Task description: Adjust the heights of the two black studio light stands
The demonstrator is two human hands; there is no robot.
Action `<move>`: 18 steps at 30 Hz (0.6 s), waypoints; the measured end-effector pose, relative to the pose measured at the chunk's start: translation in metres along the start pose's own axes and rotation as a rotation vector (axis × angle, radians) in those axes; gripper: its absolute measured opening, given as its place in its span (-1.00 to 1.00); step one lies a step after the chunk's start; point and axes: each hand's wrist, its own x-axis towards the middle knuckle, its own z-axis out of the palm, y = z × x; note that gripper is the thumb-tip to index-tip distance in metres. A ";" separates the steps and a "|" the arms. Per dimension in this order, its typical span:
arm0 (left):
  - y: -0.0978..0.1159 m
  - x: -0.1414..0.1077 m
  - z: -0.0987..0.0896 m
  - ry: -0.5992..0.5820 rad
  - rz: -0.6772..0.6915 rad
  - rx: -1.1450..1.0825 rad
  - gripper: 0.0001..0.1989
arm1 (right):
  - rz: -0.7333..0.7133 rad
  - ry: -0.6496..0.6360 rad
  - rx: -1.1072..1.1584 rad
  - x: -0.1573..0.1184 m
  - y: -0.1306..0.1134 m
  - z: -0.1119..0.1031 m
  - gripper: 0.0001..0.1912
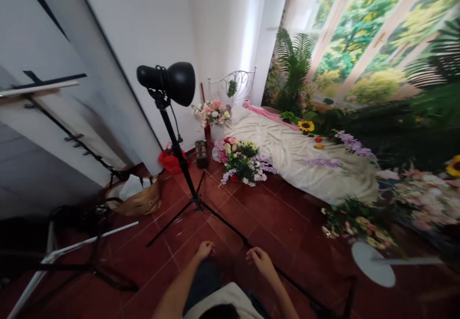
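Observation:
My left hand [205,250] hangs low in front of my body, its fingers curled in and nothing visible in them. To its right, my right hand [260,260] has its fingers loosely bent and apart, also without anything visible in them. Beyond both hands stands a black studio lamp [181,83] with a bowl-shaped reflector, mounted on a black tripod stand [185,168]. One leg of that stand runs across the floor toward my right hand and passes behind it in the view; whether they touch I cannot tell.
A daybed [283,151] with cream cloth and flowers stands against a window backdrop [373,36]. Flower bunches [242,158] lie at its foot. A tan bag [138,199], a red bag [172,160] and white stand legs [97,236] are at left. A round white base [372,264] sits right.

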 end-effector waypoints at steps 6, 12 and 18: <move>0.105 0.094 -0.154 0.314 0.289 -0.040 -0.66 | -0.017 -0.139 -0.132 0.044 -0.041 0.103 -0.64; 0.205 0.146 -0.262 0.662 0.822 0.056 -0.51 | -0.075 -0.219 -0.178 0.089 -0.055 0.180 -0.65; 0.236 0.147 -0.281 0.586 0.810 0.131 -0.62 | -0.257 -0.354 -0.382 0.158 -0.124 0.222 -0.74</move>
